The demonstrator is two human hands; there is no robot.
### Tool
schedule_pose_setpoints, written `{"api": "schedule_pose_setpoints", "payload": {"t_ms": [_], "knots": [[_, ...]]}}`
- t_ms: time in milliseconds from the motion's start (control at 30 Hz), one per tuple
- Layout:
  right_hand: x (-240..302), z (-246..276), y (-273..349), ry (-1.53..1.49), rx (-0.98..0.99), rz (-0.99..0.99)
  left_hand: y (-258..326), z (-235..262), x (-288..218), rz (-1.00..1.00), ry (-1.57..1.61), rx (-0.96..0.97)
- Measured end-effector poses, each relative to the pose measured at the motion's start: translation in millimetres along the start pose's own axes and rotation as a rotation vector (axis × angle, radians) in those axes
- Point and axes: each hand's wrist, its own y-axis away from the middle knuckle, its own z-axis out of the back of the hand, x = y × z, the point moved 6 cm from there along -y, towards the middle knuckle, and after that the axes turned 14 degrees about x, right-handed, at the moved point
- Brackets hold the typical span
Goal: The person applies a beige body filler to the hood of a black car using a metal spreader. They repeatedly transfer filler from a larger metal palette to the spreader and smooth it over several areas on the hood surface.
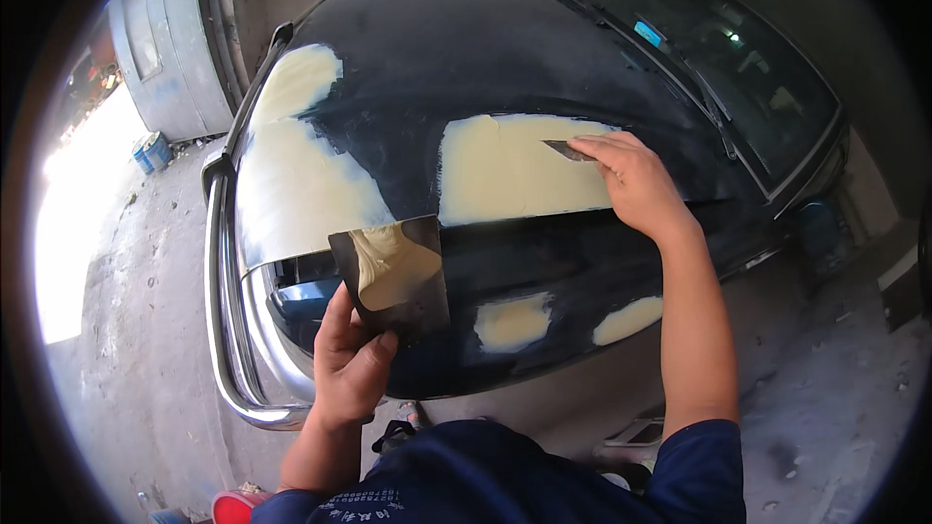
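Dark blue sleeves and the person's chest fill the lower edge of the view, and both bare forearms go up from there to a dark car hood (456, 58). Nearest to the camera, the left hand (351, 361) is clenched around the lower edge of a flat dark mixing board (393, 272), thumb on the front face, and a heap of pale yellow filler (386, 262) lies on the upper part of the board. This board is held up over the front edge of the hood, just above the chrome bumper (228, 330). Farther away and to the right, the right hand (631, 180) is grasping a small metal spreader (568, 149) with the fingers pressed on its back. The blade touches the upper right corner of a large filler patch (515, 170) in the middle of the hood, and its long axis runs nearly left to right, pointing to the left across the patch. So the patch lies to the left of the right hand, while the board with fresh filler is lower and to the left, nearer to the body. Other pale patches are on the left side of the hood and low on its front. Small blue cans (152, 151) stand on the concrete floor (146, 349) at the left.
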Motion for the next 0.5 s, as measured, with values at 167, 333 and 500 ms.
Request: {"api": "schedule_pose_setpoints", "payload": {"t_ms": [167,333,500], "knots": [[-39,-28,-63,0.040,0.230,-0.145,13,10,11,0.105,0.107,-0.021],[-44,-43,-101,0.097,0.302,-0.138,14,9,9,0.123,0.156,-0.073],[-37,-53,-121,0.064,0.389,-0.199,17,11,10,0.126,0.175,-0.116]]}}
